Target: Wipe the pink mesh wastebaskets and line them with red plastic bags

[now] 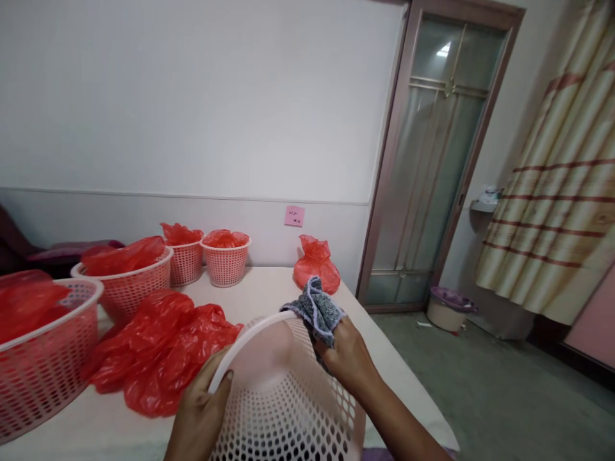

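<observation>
A pale pink perforated plastic basket (288, 397) is tilted toward me at the front of the white-covered table. My left hand (204, 400) grips its white rim on the left, thumb inside and fingers behind. My right hand (348, 355) is closed on a grey cloth (319, 310) with a pale lavender edge. The cloth is folded over the basket's rim at the upper right. Crumpled red plastic bags (168, 352) lie on the table just left of the basket.
Several pink baskets stuffed with red bags, including a large basket (52, 365), stand along the left. A tied red bag (317, 266) sits at the table's far right corner. A lined bin (449, 309) is on the floor by the glass door (432, 192).
</observation>
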The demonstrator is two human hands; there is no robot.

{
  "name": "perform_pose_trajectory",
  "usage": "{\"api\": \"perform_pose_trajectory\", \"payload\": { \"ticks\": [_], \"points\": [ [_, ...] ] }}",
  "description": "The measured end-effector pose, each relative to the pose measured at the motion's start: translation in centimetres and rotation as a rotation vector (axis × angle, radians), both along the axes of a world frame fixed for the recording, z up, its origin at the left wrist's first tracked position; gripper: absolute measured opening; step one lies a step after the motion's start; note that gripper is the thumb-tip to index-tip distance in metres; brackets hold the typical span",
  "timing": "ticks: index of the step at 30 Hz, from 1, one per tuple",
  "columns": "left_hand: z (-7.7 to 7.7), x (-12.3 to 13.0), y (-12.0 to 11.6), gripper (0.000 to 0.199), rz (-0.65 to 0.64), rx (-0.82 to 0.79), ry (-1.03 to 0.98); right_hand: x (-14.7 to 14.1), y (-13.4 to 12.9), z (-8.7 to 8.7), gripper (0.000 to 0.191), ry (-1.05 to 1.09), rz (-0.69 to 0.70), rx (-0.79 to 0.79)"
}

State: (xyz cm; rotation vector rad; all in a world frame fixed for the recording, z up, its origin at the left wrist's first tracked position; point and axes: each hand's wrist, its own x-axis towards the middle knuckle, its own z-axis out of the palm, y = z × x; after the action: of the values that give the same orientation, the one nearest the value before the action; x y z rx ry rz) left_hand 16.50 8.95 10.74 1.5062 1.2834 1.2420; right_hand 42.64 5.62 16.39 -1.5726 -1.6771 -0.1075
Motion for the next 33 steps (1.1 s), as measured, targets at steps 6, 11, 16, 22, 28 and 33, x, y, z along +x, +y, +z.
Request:
{"api": "perform_pose_trajectory", "payload": {
  "ticks": [6, 11, 16, 22, 28, 33],
  "points": [
    [-0.4, -0.1, -1.5, 0.052, 0.218, -0.107, -0.325, 1.7, -0.3, -2.2, 0.04, 0.248, -0.118, -0.052],
    [-0.4, 1.0, -2.6, 0.06, 0.305, -0.123, -0.6, 1.5, -1.8, -6.6, 0.043, 0.649, -0.235, -0.08],
    [-2.4, 2.7, -3.7, 0.055, 0.327, -0.092, -0.617, 0.5, -2.8, -8.8, 0.038, 0.883, -0.318, -0.006],
    [-4.2, 2.1, -3.6, 0.046, 0.157, -0.085, -0.451, 2.8, -3.1, -6.2, 0.022, 0.775, -0.372, 0.163],
    [-7.8, 0.7, -4.0, 0.066, -0.066, -0.408, -0.574, 3.7, -5.6, -3.6, 0.025, 0.351, -0.187, 0.26],
    [-9.3, 1.7, -5.3, 0.064, 0.051, -0.595, -0.706, 2.5, -5.6, -0.2, 0.028, 0.191, -0.055, 0.257]
  ]
}}
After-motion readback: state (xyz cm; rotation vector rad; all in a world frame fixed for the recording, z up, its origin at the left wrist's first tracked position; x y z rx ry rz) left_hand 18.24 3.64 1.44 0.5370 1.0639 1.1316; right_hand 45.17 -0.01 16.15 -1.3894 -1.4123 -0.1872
